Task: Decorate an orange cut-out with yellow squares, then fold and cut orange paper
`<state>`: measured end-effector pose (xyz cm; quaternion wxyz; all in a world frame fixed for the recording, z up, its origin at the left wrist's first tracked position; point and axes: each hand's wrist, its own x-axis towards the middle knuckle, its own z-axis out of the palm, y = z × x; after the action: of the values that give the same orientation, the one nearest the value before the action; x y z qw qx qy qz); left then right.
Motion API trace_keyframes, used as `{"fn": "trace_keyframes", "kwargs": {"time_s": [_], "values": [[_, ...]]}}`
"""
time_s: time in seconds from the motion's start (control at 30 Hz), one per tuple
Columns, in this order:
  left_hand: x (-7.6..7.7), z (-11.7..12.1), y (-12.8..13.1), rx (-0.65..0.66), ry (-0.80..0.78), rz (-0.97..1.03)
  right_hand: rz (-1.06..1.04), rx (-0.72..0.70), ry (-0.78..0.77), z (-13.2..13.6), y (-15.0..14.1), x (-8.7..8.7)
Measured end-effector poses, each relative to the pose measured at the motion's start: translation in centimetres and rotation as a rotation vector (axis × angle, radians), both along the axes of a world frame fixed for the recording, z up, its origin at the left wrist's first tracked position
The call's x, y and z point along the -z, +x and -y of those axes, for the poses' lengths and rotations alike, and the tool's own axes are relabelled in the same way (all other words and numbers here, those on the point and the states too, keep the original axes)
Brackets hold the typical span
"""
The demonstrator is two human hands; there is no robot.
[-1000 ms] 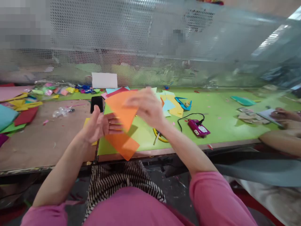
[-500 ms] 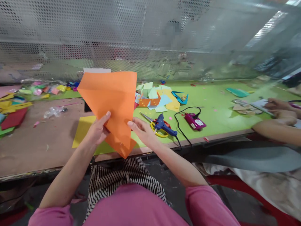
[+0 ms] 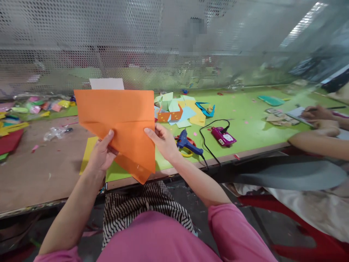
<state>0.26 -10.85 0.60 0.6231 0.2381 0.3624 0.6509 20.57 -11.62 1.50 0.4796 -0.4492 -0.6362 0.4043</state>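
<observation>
We held the orange sheet (image 3: 117,107) up before us, raised over the front edge of the desk (image 3: 256,127), about where its brown left section (image 3: 32,178) met the green one. Our hands were apart, one to each side of the sheet's lower half, and both were clamped on it. Our left hand (image 3: 101,155) gripped the slanting lower-left edge, thumb on the near face, fingers mostly hidden behind; our right hand (image 3: 165,143) pinched the upright right edge with the thumb just over it. The broad top edge lay beyond both hands, and the longest line, that slanted edge, ran from upper left down to the pointed lower-right corner. That point hung toward us, below the right hand and nearer to it than to the left. A crease crossed the sheet just above the thumbs. Below, darker orange paper (image 3: 129,167) reached toward the front edge; we could not tell whether it was separate. The blue glue gun (image 3: 188,143) lay just right of our right hand, near the green section's front edge, with yellow paper (image 3: 86,156) left of our left hand.
</observation>
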Motion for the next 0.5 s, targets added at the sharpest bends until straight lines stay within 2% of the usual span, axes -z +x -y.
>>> {"fn": "trace_keyframes", "kwargs": {"time_s": [0.1,0.3,0.43,0.5], "values": [[-0.2,0.1,-0.1,-0.031,-0.026,0.033,-0.051,0.092,-0.001,-0.7,0.4,0.1],[-1.4,-0.3,-2.1,-0.024,0.015,-0.033,-0.13,0.06,-0.041,-0.4,1.0,-0.2],[-2.4,-0.5,-3.7,-0.12,0.053,0.009,-0.197,0.069,-0.043,-0.2,1.5,-0.5],[-2.3,-0.3,-3.5,-0.051,0.03,0.007,-0.25,0.058,-0.048,-0.4,1.6,-0.5]]}}
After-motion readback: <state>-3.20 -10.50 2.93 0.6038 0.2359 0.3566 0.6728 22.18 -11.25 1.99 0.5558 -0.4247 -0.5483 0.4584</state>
